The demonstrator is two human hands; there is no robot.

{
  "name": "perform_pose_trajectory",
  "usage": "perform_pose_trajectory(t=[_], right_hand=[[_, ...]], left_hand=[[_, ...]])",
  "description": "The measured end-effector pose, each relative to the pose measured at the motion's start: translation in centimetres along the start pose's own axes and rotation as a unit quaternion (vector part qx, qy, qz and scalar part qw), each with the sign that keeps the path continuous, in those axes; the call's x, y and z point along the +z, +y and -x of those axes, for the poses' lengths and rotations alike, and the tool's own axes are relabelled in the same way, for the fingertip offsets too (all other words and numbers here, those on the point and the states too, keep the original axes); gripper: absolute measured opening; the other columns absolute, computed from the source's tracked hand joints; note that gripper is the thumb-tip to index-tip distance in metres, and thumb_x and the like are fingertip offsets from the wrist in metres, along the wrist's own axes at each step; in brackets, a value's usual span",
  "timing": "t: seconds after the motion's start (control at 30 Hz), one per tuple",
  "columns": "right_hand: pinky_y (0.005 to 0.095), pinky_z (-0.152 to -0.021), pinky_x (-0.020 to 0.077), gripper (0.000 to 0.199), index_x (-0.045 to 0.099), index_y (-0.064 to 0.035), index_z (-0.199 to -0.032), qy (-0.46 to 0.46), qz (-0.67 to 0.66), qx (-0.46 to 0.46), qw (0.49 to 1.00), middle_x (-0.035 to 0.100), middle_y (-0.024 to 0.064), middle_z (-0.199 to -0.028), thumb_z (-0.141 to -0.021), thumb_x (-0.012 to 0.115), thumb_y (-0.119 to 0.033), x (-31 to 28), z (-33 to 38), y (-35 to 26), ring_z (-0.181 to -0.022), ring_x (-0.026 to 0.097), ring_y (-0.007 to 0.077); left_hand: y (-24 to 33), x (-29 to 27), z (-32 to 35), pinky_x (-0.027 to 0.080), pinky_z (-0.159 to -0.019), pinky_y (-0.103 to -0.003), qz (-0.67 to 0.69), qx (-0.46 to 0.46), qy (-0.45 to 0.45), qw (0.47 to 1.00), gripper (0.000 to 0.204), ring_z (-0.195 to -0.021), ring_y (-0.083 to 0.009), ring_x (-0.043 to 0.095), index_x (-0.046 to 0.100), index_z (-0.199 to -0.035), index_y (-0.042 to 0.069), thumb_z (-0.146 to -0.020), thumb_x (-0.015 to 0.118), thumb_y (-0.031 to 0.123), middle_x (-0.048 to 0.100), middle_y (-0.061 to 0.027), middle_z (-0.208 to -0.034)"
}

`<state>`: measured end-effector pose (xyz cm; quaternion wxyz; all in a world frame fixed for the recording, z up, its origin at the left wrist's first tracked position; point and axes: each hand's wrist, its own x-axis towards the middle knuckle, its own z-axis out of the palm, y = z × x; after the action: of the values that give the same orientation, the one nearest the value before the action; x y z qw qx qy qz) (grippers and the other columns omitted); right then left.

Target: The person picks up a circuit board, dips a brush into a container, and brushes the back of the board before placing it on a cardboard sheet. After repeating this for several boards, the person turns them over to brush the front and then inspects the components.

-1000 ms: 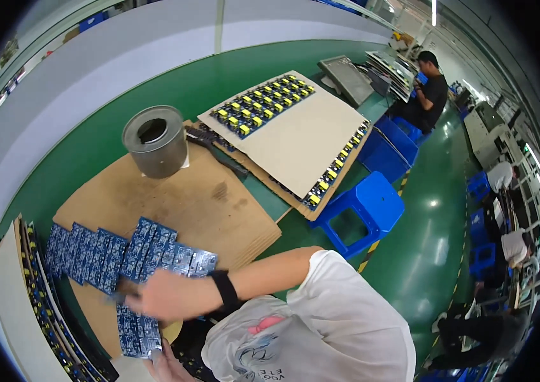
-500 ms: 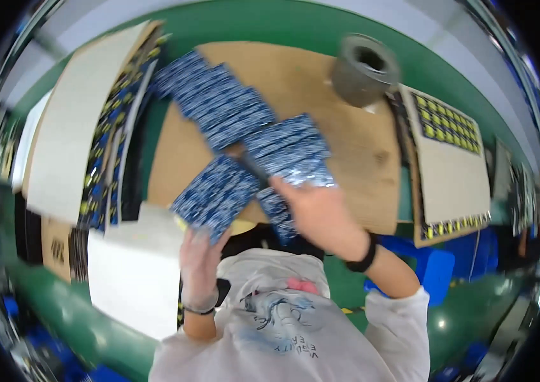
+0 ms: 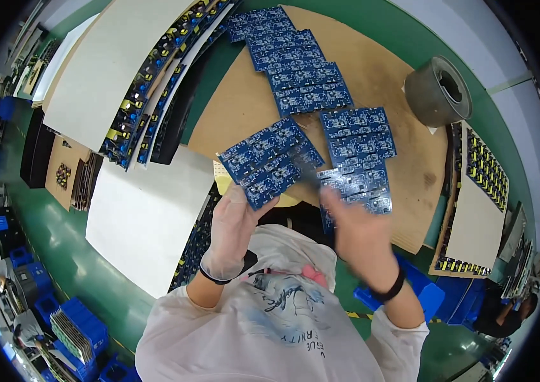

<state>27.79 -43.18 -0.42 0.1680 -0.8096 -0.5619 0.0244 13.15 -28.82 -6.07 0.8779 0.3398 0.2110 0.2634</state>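
Note:
My left hand [image 3: 230, 226], in a thin translucent glove, grips the near corner of a blue circuit board panel [image 3: 251, 159] and holds it tilted over the front of the brown cardboard [image 3: 404, 89]. My bare right hand [image 3: 364, 242] is smeared by motion. Its fingers are closed on a dark slim tool [image 3: 310, 177], too blurred to name, which points toward the held panel. Below and beside that hand lie overlapping blue panels [image 3: 360, 130]. More panels [image 3: 308, 83] run in a stepped row to the far edge of the cardboard.
A grey metal cylinder [image 3: 432, 95] with an open top stands at the back right. Stacked component boards with pale sheets [image 3: 111, 70] rise on the left, others [image 3: 480, 223] on the right. A white sheet [image 3: 139, 223] lies front left. A blue stool [image 3: 416, 290] is at my right.
The view has swung, so the table sits further right and higher. My left hand still holds its panel, now tilted differently. My right hand and tool have shifted off the panel's right side.

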Motion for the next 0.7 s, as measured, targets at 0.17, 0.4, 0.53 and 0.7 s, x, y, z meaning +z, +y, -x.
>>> perform_pose_trajectory(t=[0.17,0.4,0.53,0.7], right_hand=[[0.0393,-0.048,0.0424,0.047,0.059,-0.0121,-0.119,-0.008,-0.008,-0.028,1.0,0.054,0.0118,-0.062,-0.074,0.054,0.002,-1.8,0.5,-1.8,-0.055,0.056,0.0274],[0.0391,-0.047,0.0435,0.045,0.06,-0.0129,-0.117,0.011,-0.005,-0.018,1.0,0.054,0.0127,-0.063,-0.075,0.053,0.001,-0.9,-1.0,-0.7,-0.053,0.056,0.0285],[0.0403,-0.049,0.0448,0.047,0.058,-0.013,-0.12,0.008,-0.043,-0.012,0.999,0.054,0.0127,-0.063,-0.075,0.053,0.001,0.3,-3.1,1.0,-0.051,0.054,0.0306],[0.0408,-0.051,0.0459,0.052,0.055,-0.0134,-0.123,-0.031,-0.008,-0.006,0.999,0.056,0.0131,-0.063,-0.074,0.054,0.001,-1.2,-3.0,-1.6,-0.053,0.056,0.0323]], left_hand=[[-0.4,0.0,0.2,0.04,-0.102,-0.043,0.007,0.022,-0.008,1.0,0.048,-0.121,-0.0219,0.049,0.036,-0.136,0.002,-0.1,0.039,0.033,0.048,-0.0094,-0.132],[-0.5,-0.8,-0.4,0.042,-0.1,-0.044,0.002,0.016,0.02,1.0,0.041,-0.116,-0.021,0.052,0.039,-0.133,0.001,-0.099,0.042,0.025,0.051,-0.0097,-0.129],[0.3,-1.1,-0.4,0.043,-0.099,-0.044,-0.024,-0.009,0.035,0.999,0.038,-0.114,-0.0204,0.054,0.041,-0.131,0.001,-0.099,0.043,0.021,0.052,-0.0093,-0.126],[1.4,-0.8,0.3,0.047,-0.095,-0.041,-0.055,-0.03,0.056,0.996,0.038,-0.112,-0.0216,0.055,0.044,-0.126,-0.004,-0.097,0.044,0.021,0.055,-0.0116,-0.122]])
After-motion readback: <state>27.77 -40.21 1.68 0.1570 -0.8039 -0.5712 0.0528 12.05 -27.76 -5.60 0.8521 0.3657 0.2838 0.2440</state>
